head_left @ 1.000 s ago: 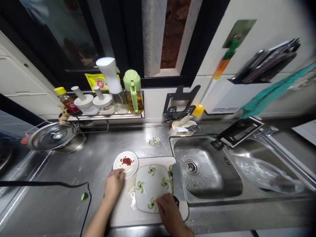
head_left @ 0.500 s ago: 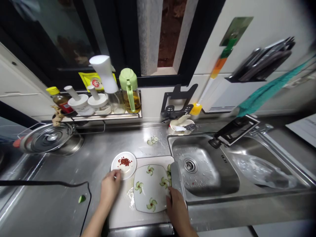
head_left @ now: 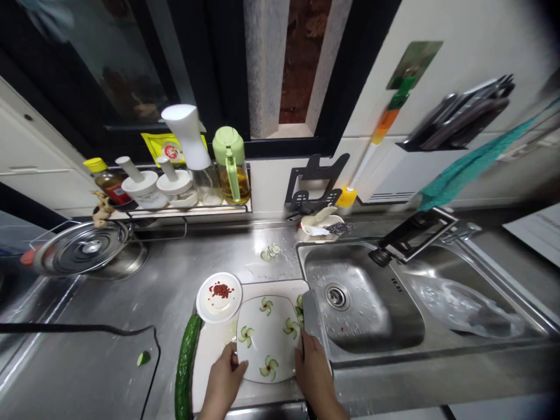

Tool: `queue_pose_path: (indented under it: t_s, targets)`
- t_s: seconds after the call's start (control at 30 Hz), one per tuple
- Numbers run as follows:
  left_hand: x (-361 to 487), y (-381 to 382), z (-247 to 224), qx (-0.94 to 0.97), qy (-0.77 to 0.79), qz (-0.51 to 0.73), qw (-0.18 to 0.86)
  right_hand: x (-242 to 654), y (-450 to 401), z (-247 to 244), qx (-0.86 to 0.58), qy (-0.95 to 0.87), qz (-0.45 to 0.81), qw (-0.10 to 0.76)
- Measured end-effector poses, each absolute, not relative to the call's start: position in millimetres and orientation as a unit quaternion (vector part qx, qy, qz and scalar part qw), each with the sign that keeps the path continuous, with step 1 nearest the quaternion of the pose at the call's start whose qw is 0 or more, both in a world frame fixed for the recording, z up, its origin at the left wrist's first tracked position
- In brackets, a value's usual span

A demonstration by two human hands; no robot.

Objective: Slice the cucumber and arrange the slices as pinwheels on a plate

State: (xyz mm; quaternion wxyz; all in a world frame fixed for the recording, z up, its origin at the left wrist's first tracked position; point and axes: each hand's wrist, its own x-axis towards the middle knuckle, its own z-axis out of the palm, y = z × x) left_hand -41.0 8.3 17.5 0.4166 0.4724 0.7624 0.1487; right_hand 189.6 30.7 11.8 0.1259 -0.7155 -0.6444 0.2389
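A white squarish plate (head_left: 268,335) lies on the pale cutting board (head_left: 212,350). It bears several pinwheels of green-edged cucumber slices (head_left: 269,366) with red centres. My left hand (head_left: 225,376) is closed at the plate's left edge, thumb by the rim. On the opposite edge, my right hand (head_left: 317,370) grips the rim, its fingertips partly hidden. A small round white plate (head_left: 227,312) with red goji-like berries (head_left: 221,290) is up and left of the larger plate. A whole cucumber (head_left: 186,367) lies along the board's left side.
Beside the board's right edge lies a grey cleaver-like blade (head_left: 312,315), with cucumber slices (head_left: 300,306) next to it. The sink (head_left: 367,297) is to the right. Loose slices (head_left: 270,252) and a cucumber end (head_left: 143,357) lie on the steel counter. Seasoning jars (head_left: 177,189) line the back rack.
My left hand has moved from the small berry plate down and right to the large plate's left edge, uncovering the cucumber. My right hand stays at the right edge.
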Motion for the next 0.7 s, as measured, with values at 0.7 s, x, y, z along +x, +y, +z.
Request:
queue_pose_path:
  t_s: [0.7]
  targets:
    - [-34.6, 3.1, -0.8, 0.312, 0.698, 0.313, 0.563, 199.8, 50.5, 21.9, -0.7, -0.575, 0.349, 0.24]
